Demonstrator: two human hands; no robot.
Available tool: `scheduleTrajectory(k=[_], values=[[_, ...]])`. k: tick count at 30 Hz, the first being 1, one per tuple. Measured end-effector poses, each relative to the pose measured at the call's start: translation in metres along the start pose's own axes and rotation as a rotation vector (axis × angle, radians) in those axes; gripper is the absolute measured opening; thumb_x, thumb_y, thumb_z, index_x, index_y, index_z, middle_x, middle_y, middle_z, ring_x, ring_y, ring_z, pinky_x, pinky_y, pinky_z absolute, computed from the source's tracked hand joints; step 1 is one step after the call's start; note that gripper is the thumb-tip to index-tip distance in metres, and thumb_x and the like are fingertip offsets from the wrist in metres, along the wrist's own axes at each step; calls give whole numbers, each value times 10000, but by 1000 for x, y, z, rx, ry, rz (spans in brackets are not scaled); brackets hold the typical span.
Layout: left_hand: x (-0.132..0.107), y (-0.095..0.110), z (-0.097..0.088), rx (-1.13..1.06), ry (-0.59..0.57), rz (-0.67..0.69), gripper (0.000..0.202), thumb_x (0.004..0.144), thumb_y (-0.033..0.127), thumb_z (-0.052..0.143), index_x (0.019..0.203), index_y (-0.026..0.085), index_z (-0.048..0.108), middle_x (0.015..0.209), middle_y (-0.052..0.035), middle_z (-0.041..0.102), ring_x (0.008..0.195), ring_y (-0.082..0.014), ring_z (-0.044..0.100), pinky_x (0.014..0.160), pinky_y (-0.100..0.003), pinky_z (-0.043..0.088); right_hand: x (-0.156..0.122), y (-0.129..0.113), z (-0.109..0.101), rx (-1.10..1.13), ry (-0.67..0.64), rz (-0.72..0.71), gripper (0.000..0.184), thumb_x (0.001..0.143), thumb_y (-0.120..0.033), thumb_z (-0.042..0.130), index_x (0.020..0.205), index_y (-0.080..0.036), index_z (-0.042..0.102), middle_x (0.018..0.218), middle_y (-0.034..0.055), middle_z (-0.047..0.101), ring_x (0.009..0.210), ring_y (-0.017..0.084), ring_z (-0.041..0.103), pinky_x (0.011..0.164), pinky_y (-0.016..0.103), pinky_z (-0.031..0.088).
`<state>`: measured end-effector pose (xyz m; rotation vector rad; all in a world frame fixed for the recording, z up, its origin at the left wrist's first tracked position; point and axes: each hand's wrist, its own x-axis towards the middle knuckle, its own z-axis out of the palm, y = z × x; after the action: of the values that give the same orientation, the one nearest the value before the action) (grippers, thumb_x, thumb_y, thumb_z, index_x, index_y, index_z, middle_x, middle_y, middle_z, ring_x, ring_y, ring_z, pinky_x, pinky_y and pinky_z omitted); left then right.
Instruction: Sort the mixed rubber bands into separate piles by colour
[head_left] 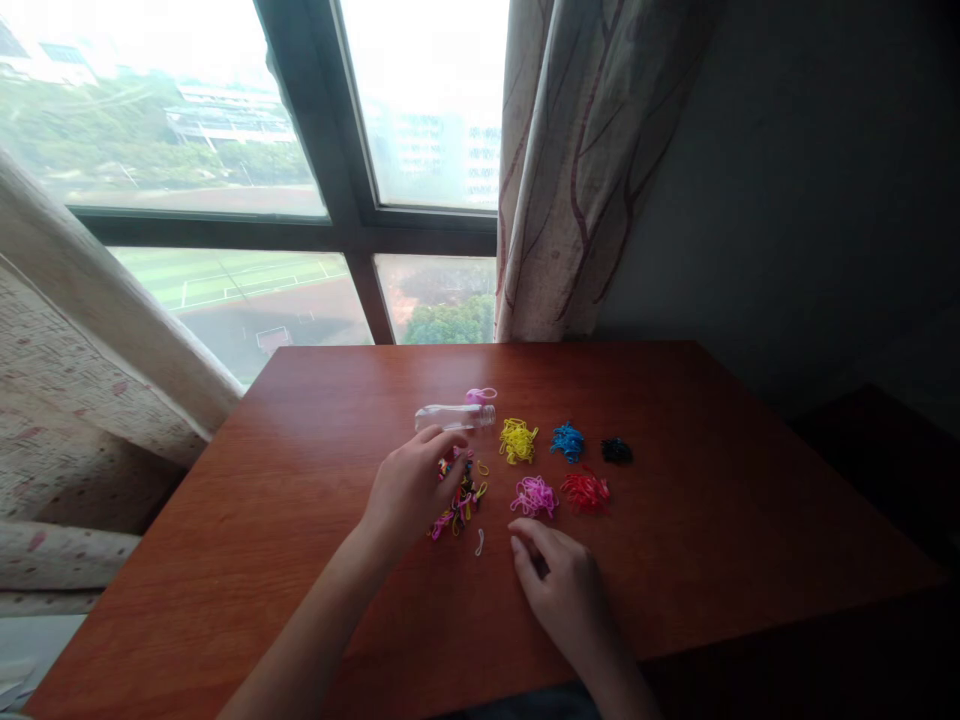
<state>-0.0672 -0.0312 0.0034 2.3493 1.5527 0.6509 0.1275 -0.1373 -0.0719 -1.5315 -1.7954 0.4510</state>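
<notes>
Head view: left hand [412, 482], nearer than right hand [564, 582], curls rightward over the multicoloured elastic-band heap [466, 500]; I cannot tell either's grip.

Looks like a room in a home: branch-patterned curtain [577, 170], wooden table [225, 550], window [349, 228] overlooking a sports field [232, 280].

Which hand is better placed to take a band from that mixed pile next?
Probably the left hand: it reaches right over the mixed pile, while the right hand sits nearer the pink bands.
</notes>
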Motion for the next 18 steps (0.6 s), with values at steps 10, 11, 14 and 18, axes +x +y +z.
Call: scheduleTrajectory(k=[10, 11, 14, 18], values=[[-74, -37, 9, -202, 76, -89, 160, 910, 291, 520, 929, 217, 660, 766, 16, 624, 620, -118, 556, 605, -226, 433, 1, -4, 0, -70, -48, -27, 165, 926, -195, 503, 947, -228, 663, 814, 6, 704, 719, 161, 654, 669, 253, 417], [-78, -39, 11, -214, 78, -90, 157, 911, 288, 519, 920, 217, 659, 771, 16, 626, 628, -118, 562, 607, -224, 436, 1, -5, 0, -78, -54, -33, 163, 924, -192, 504, 943, -229, 662, 814, 7, 702, 720, 162, 649, 670, 254, 412], [-85, -41, 15, -221, 78, -95, 159, 920, 291, 512, 915, 222, 655, 792, 15, 631, 635, -118, 568, 610, -223, 439, 1, -10, 1, -105, -79, -40, 141, 911, -191, 527, 940, -233, 659, 774, 0, 682, 701, 165, 626, 658, 257, 392], [-87, -40, 17, -216, 72, -105, 155, 921, 284, 508, 930, 224, 651, 786, 13, 625, 654, -124, 578, 626, -228, 443, 1, -21, 7, -123, -105, -13, 89, 876, -207, 605, 939, -242, 657, 706, -21, 646, 662, 162, 595, 639, 256, 366]])
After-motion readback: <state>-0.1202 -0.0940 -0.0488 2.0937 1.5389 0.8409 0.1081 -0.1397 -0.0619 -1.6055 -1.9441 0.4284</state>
